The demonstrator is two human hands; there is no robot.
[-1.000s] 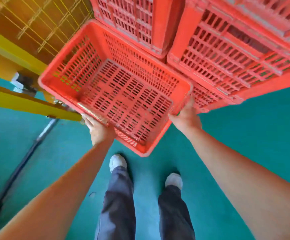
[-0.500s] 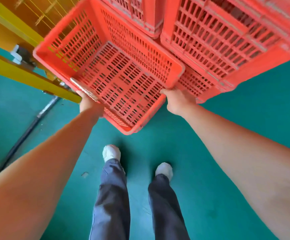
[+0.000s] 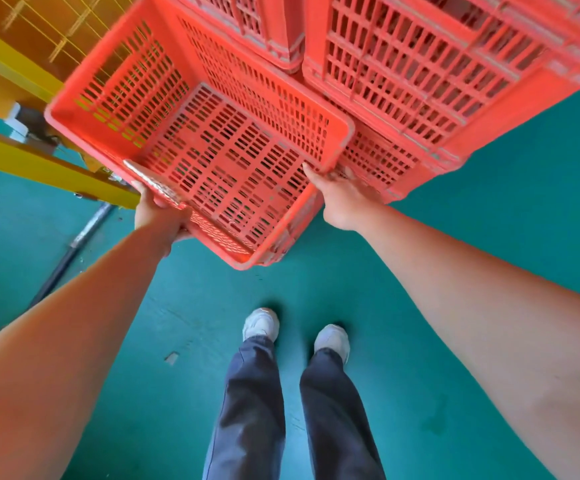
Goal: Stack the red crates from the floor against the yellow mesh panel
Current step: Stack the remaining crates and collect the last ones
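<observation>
An empty red slotted crate (image 3: 212, 140) is held in the air in front of me, its open top facing me. My left hand (image 3: 155, 211) grips its near left rim and my right hand (image 3: 342, 199) grips its near right corner. A stack of red crates (image 3: 420, 74) stands right behind and to the right, touching the held crate's far side. The yellow mesh panel (image 3: 49, 26) shows at the upper left behind the crate.
A yellow steel frame (image 3: 39, 164) runs along the left, with a dark pipe (image 3: 74, 244) on the green floor (image 3: 489, 237) below it. My two legs and white shoes (image 3: 295, 330) stand under the crate. A small scrap lies on the floor at my left.
The crate has risen and swung closer to the stack and mesh panel. Both hands kept their grip and rose with it.
</observation>
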